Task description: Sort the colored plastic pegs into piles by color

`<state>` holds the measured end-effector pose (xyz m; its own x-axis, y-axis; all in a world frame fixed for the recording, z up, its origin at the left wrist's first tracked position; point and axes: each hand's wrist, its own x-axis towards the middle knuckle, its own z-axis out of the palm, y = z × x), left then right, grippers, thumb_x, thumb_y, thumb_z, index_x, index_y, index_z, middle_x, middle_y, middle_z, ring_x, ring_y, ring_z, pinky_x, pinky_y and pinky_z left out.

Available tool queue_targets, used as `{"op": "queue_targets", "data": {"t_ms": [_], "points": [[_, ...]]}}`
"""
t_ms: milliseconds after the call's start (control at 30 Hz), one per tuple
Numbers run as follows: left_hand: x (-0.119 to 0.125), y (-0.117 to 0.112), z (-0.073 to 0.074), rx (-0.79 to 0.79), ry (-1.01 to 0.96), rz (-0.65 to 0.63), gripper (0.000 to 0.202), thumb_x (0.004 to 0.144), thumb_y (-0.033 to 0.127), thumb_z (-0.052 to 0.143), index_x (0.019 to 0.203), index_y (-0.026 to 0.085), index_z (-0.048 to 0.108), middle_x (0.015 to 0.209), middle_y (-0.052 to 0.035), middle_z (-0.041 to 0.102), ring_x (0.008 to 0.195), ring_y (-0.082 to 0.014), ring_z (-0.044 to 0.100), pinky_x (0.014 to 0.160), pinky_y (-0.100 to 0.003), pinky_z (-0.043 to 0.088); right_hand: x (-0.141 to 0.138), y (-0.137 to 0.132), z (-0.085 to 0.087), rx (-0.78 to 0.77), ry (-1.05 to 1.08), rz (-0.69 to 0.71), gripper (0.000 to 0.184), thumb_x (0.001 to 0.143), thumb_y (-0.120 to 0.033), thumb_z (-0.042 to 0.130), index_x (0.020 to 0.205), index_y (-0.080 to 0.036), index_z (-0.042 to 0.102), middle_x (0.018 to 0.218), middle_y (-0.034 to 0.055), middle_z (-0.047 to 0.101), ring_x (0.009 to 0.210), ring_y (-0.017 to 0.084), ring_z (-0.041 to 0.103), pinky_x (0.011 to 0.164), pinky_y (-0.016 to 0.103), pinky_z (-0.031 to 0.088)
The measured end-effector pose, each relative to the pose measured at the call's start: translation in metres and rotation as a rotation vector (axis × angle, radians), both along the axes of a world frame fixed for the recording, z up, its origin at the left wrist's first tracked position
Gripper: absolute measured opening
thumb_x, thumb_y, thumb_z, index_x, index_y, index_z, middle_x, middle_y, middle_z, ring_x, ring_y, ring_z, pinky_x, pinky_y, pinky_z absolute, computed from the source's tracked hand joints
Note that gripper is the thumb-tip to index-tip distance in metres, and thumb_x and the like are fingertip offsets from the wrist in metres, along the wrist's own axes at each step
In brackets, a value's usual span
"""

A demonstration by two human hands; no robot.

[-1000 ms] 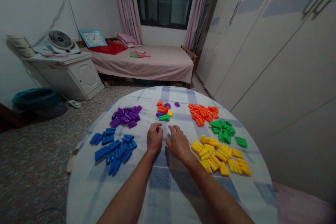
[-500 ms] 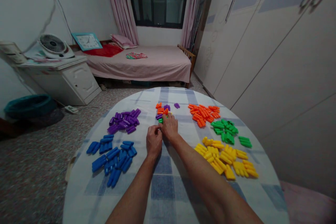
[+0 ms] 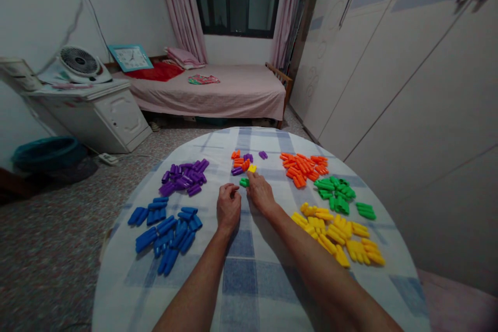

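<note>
My left hand [image 3: 228,206] rests on the checked tablecloth [image 3: 249,264] with its fingers curled in; nothing shows inside them. Just to its right, my right hand [image 3: 260,192] lies with its fingers closed around a green piece [image 3: 244,182], which has been dragged a little out of the small mixed pile [image 3: 243,163] of orange, purple and yellow pieces. Sorted heaps surround the hands: purple [image 3: 182,176], blue [image 3: 165,229], orange [image 3: 304,163], green [image 3: 337,192] and yellow [image 3: 336,232].
The round table's edge curves close behind the mixed pile. Beyond it stand a pink bed [image 3: 218,94], a white cabinet [image 3: 93,114] carrying a fan [image 3: 80,64], and a white wardrobe [image 3: 389,72] along the right side.
My right hand reached forward into the mixed pile, then drew back a little with a green piece. My left hand stayed almost still.
</note>
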<state>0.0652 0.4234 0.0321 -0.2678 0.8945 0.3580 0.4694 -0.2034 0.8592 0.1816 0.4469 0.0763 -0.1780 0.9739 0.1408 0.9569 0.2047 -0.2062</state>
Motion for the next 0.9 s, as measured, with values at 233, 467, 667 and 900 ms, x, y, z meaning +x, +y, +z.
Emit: {"op": "queue_targets", "data": {"t_ms": [233, 467, 667, 900], "points": [[-0.003, 0.001, -0.001, -0.019, -0.007, -0.012, 0.021, 0.076, 0.014, 0.049, 0.087, 0.016, 0.067, 0.104, -0.0081, 0.059, 0.100, -0.0180, 0.059, 0.094, -0.034, 0.048, 0.008, 0.005, 0.017, -0.120, -0.009, 0.038, 0.020, 0.090, -0.018, 0.052, 0.107, -0.013, 0.059, 0.116, 0.0113, 0.055, 0.100, 0.018, 0.055, 0.081, 0.024, 0.044], [-0.002, 0.000, -0.002, -0.022, -0.014, -0.018, 0.020, 0.077, 0.015, 0.049, 0.087, 0.015, 0.066, 0.104, -0.0082, 0.058, 0.101, -0.0179, 0.058, 0.090, -0.032, 0.050, 0.123, -0.013, 0.041, -0.061, -0.110, -0.151, 0.021, 0.087, -0.015, 0.055, 0.107, -0.012, 0.060, 0.112, 0.0130, 0.056, 0.100, 0.019, 0.056, 0.083, 0.026, 0.042], [-0.002, 0.000, -0.001, -0.030, -0.010, -0.021, 0.020, 0.077, 0.016, 0.049, 0.086, 0.016, 0.066, 0.106, -0.0080, 0.058, 0.099, -0.0181, 0.059, 0.086, -0.031, 0.052, 0.194, -0.035, 0.025, -0.241, -0.219, -0.260, 0.021, 0.085, -0.013, 0.056, 0.104, -0.013, 0.064, 0.108, 0.0134, 0.059, 0.095, 0.019, 0.059, 0.078, 0.025, 0.041], [-0.001, -0.002, 0.000, -0.029, -0.016, -0.004, 0.020, 0.077, 0.015, 0.049, 0.086, 0.016, 0.066, 0.106, -0.0077, 0.058, 0.098, -0.0171, 0.060, 0.085, -0.030, 0.052, 0.167, -0.030, 0.035, -0.085, -0.177, -0.168, 0.029, 0.088, -0.020, 0.055, 0.115, -0.014, 0.063, 0.114, 0.0149, 0.058, 0.104, 0.023, 0.056, 0.087, 0.031, 0.042]]}}
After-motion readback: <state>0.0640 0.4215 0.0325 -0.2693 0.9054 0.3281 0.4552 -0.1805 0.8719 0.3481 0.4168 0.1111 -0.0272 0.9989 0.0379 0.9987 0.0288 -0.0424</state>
